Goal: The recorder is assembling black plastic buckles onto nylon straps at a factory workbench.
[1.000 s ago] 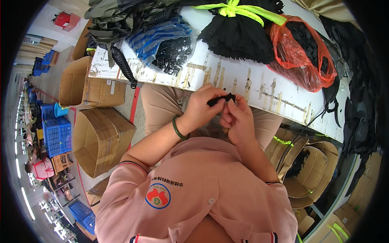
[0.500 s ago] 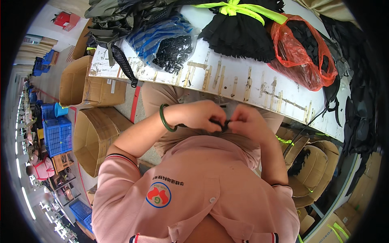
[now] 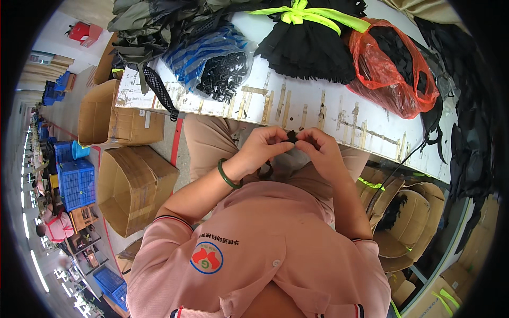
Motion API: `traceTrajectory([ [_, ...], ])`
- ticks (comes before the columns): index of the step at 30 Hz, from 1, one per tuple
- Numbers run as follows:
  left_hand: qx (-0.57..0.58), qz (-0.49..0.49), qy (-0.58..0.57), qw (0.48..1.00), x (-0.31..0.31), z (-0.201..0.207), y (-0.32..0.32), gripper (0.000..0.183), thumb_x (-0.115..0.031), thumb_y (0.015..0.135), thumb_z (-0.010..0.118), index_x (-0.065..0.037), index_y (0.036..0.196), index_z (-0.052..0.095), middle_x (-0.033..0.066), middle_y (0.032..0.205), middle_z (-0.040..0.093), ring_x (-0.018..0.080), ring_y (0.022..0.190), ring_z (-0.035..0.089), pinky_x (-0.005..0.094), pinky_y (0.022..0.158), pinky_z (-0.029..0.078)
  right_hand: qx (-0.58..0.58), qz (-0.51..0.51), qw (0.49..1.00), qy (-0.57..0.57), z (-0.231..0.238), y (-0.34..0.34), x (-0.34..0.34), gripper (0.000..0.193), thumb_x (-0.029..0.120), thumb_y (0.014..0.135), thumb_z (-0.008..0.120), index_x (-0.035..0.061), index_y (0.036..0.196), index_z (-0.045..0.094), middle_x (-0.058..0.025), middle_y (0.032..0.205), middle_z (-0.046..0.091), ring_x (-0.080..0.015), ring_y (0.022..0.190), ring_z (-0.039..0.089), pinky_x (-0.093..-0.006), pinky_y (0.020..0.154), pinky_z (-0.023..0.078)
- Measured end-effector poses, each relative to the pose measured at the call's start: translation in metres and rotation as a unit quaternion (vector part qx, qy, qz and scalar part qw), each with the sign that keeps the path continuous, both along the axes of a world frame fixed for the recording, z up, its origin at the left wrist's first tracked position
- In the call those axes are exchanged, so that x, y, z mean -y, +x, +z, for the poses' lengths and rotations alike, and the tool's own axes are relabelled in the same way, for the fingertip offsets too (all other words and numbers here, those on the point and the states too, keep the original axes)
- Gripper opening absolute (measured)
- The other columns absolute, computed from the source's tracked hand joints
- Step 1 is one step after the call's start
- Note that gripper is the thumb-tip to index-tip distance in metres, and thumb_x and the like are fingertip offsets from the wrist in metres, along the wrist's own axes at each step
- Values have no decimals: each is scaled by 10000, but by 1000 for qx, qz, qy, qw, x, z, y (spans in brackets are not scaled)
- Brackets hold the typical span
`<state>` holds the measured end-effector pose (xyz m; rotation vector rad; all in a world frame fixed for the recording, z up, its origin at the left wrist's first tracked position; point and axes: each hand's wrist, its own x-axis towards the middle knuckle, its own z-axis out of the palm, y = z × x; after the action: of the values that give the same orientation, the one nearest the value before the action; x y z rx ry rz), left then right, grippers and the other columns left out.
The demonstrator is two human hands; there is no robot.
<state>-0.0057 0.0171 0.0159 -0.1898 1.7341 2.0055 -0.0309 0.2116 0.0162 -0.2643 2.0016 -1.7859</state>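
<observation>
Over my lap, just off the near edge of the table, both hands pinch one small black piece (image 3: 291, 137). It looks like a bit of webbing or a small fitting, and fingers partly cover it. My left hand (image 3: 266, 144) grips it from the left with thumb and fingertips. From the right, my right hand (image 3: 320, 151) closes on its other side. A dark strap-like strip (image 3: 266, 170) shows below my left hand; whether it joins the piece I cannot tell. Ahead on the table sits a clear and blue striped plastic bag (image 3: 193, 61) with many small black plastic pieces (image 3: 225, 79).
The white table (image 3: 366, 119) is streaked with old tape. On it lie a black strip bundle (image 3: 307, 55) tied with a yellow-green ribbon (image 3: 299, 13), a red plastic bag (image 3: 379, 87) and dark fabric with straps (image 3: 140, 40). Cardboard boxes (image 3: 138, 183) stand at left and right (image 3: 408, 222).
Both hands have risen toward the table edge, bringing the small black piece up with them. The left wrist has shifted right, and the fingers now show more plainly.
</observation>
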Motion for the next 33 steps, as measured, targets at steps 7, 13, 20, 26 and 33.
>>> traceTrajectory([
  [7, 47, 30, 188, 981, 4, -15, -4, 84, -120, 908, 557, -37, 908, 572, 11, 893, 574, 70, 773, 516, 220, 677, 436, -14, 94, 995, 23, 10, 5, 1, 133, 93, 813, 648, 15, 875, 560, 19, 726, 529, -56, 634, 445, -220, 557, 383],
  [13, 41, 5, 217, 975, 3, -2, -1, 165, -90, 904, 555, 7, 1035, 581, 76, 1056, 608, 120, 936, 572, 268, 769, 483, 21, 51, 997, -49, 10, 11, 1, 117, 68, 822, 640, 23, 873, 545, 35, 722, 504, -25, 636, 430, -184, 551, 366],
  [20, 77, -18, 245, 966, 11, 12, 3, 125, 10, 872, 564, 7, 993, 596, 66, 852, 639, 111, 732, 609, 223, 681, 497, 56, 19, 989, -133, 6, 12, 0, 97, 43, 844, 615, 42, 900, 535, 55, 773, 488, -3, 645, 420, -159, 556, 355],
  [26, -55, -62, 128, 988, 11, 9, 5, 80, 57, 831, 600, -1, 876, 568, 55, 840, 627, 117, 735, 610, 233, 643, 505, 67, 9, 988, -138, 7, 14, 6, 93, 39, 847, 611, 48, 892, 530, 54, 793, 497, -3, 659, 433, -158, 556, 354],
  [33, -329, 81, -59, 939, 0, 3, -2, 117, 39, 838, 590, -19, 925, 537, 32, 838, 608, 108, 663, 601, 233, 584, 489, 248, -89, 913, -311, 2, 20, 18, 76, 44, 856, 603, 51, 890, 535, 38, 752, 520, -19, 612, 451, -161, 529, 360],
])
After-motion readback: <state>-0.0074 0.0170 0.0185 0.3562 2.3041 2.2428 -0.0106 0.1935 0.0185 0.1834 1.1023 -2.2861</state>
